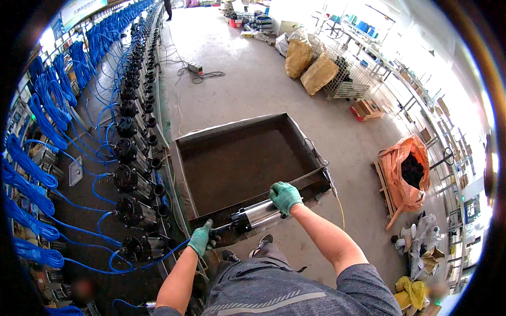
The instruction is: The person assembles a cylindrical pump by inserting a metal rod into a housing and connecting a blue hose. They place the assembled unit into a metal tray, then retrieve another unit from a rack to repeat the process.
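Observation:
A submersible pump (258, 215) with a silver cylinder and black head lies tilted along the near rim of an open rectangular metal tank (185, 181). My right hand (286, 197), in a green glove, is closed over the pump's right end. My left hand (198, 239), gloved too, is closed around the blue cable (176, 250) near the black head; its fingertips are partly hidden. From there the cable runs left toward the row of pumps. Dark brown liquid or residue covers the tank's bottom; I cannot tell which.
Along the left stands a long row of similar pumps (132, 179), with coiled blue cables (45, 124) beside them. An orange sack (390, 158) of black parts sits on a pallet at right. Farther back are brown sacks (319, 73), a wire cage (356, 87) and a carton (367, 109).

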Demonstrator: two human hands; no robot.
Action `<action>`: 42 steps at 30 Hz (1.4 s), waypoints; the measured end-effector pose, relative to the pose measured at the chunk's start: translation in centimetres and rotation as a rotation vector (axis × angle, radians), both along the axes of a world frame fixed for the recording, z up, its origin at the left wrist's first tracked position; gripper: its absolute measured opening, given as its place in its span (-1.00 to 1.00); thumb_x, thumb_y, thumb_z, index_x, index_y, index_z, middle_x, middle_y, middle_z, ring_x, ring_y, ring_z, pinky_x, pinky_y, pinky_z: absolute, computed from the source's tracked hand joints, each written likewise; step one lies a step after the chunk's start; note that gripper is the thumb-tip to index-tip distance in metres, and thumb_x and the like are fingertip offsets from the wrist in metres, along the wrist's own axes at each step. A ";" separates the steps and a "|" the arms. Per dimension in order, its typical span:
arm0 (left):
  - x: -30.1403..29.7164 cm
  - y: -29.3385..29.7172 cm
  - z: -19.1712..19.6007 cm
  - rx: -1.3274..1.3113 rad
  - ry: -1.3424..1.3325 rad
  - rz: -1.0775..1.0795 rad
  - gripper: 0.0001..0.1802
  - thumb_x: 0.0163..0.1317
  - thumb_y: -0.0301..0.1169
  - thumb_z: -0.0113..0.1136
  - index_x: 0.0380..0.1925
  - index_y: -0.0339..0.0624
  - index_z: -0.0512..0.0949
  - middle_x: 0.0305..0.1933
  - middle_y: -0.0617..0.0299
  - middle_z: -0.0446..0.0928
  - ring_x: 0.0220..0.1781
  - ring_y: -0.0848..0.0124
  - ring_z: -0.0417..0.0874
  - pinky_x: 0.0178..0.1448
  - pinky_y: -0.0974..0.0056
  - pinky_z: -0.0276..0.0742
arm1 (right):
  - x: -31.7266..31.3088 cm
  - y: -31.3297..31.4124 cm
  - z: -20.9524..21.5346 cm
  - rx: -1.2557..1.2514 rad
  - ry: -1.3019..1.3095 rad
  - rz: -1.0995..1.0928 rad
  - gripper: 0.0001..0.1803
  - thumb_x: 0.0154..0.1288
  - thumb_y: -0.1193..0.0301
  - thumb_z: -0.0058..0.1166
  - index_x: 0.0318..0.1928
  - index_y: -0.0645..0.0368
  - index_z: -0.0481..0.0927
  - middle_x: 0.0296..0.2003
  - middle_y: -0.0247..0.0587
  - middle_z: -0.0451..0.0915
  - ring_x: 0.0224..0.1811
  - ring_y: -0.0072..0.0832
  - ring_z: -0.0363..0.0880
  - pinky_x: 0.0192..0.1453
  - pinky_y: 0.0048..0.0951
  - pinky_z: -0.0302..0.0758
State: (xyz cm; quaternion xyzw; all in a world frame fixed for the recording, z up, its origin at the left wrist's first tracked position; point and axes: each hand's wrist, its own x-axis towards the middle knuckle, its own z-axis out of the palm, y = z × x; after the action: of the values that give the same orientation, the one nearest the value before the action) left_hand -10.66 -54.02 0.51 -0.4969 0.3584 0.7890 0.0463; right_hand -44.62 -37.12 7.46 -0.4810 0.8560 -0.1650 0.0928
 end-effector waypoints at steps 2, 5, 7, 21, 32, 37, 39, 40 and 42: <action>0.2 0.8 -1.2 -0.096 0.080 0.055 -0.75 0.44 -0.18 0.27 -0.22 -0.13 0.59 -0.39 0.13 0.69 -0.54 0.46 0.58 -0.62 0.35 0.36 | 0.1 -0.2 0.1 0.005 0.003 0.002 -0.77 0.37 0.23 0.08 -0.20 0.10 0.66 -0.15 -0.04 0.68 -0.04 0.00 0.63 0.09 -0.03 0.57; 0.4 1.7 -2.7 -0.244 0.172 0.105 -0.79 0.46 -0.23 0.25 -0.22 -0.13 0.57 -0.41 0.20 0.65 -0.53 0.48 0.59 -0.58 0.37 0.40 | 0.2 -0.3 0.2 0.014 0.005 0.003 -0.77 0.37 0.23 0.08 -0.20 0.10 0.66 -0.15 -0.05 0.68 -0.03 0.00 0.64 0.10 -0.03 0.57; 0.6 2.3 -3.2 -0.403 0.236 0.106 -0.81 0.46 -0.26 0.26 -0.16 -0.13 0.56 -0.39 0.24 0.60 -0.50 0.47 0.59 -0.56 0.37 0.42 | 0.2 -0.4 0.5 0.016 0.001 0.005 -0.77 0.37 0.23 0.07 -0.20 0.10 0.66 -0.14 -0.05 0.68 -0.03 0.00 0.64 0.10 -0.04 0.57; -0.1 3.8 -2.5 -0.664 0.112 0.185 -0.73 0.50 -0.21 0.22 0.03 -0.11 0.56 -0.27 0.29 0.63 -0.49 0.58 0.54 -0.48 0.39 0.44 | -0.7 0.3 -0.2 0.001 -0.064 0.020 -0.69 0.41 0.16 0.05 -0.11 0.09 0.69 -0.10 -0.02 0.68 0.03 -0.02 0.62 0.17 -0.04 0.57; 2.5 9.7 0.7 -0.986 -0.272 0.531 -0.63 0.58 -0.27 0.07 0.27 -0.15 0.43 -0.08 0.24 0.62 -0.44 0.53 0.57 -0.40 0.42 0.47 | -15.6 12.8 -4.5 -0.439 -0.035 -0.594 -0.70 0.32 0.31 0.22 -0.04 0.24 0.61 -0.08 0.11 0.63 0.00 0.06 0.64 0.14 -0.09 0.57; 1.2 11.8 0.9 -0.901 -0.212 0.505 -0.63 0.58 -0.27 0.07 0.26 -0.19 0.45 -0.07 0.22 0.61 -0.40 0.55 0.57 -0.37 0.43 0.47 | -24.3 22.8 -14.8 0.024 -0.184 -0.816 -0.50 0.38 0.15 0.17 0.14 0.23 0.43 -0.25 0.04 0.64 -0.14 -0.03 0.65 -0.07 -0.04 0.59; -0.3 12.0 1.7 -1.099 -0.210 0.420 -0.63 0.57 -0.26 0.08 0.24 -0.21 0.48 -0.07 0.22 0.61 -0.36 0.53 0.59 -0.32 0.42 0.49 | -25.0 21.3 -12.3 0.045 -0.700 -0.742 -0.63 0.43 0.15 0.12 0.05 0.13 0.46 -0.33 -0.10 0.61 -0.39 -0.17 0.58 -0.34 -0.14 0.52; -1.2 11.8 2.3 -1.267 -0.211 0.350 -0.63 0.57 -0.26 0.09 0.23 -0.22 0.49 -0.08 0.22 0.62 -0.34 0.51 0.60 -0.28 0.41 0.51 | -24.7 20.2 -10.0 0.059 -0.956 -0.689 -0.69 0.45 0.15 0.09 0.00 0.08 0.48 -0.38 -0.16 0.60 -0.51 -0.25 0.55 -0.47 -0.18 0.49; -4.9 12.1 5.4 -1.380 -0.153 0.259 -0.60 0.54 -0.23 0.14 0.23 -0.23 0.51 -0.09 0.20 0.62 -0.28 0.46 0.62 -0.17 0.35 0.56 | -22.5 18.3 -5.4 0.009 -0.990 -0.559 -0.78 0.51 0.20 -0.02 -0.01 0.02 0.50 -0.40 -0.25 0.59 -0.55 -0.40 0.49 -0.52 -0.32 0.42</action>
State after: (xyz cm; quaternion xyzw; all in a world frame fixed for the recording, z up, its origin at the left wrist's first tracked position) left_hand -15.60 -41.97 5.93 -0.5055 0.7106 0.3434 -0.3487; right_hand -67.14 -18.77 2.05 -0.1009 0.8060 -0.3855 0.4376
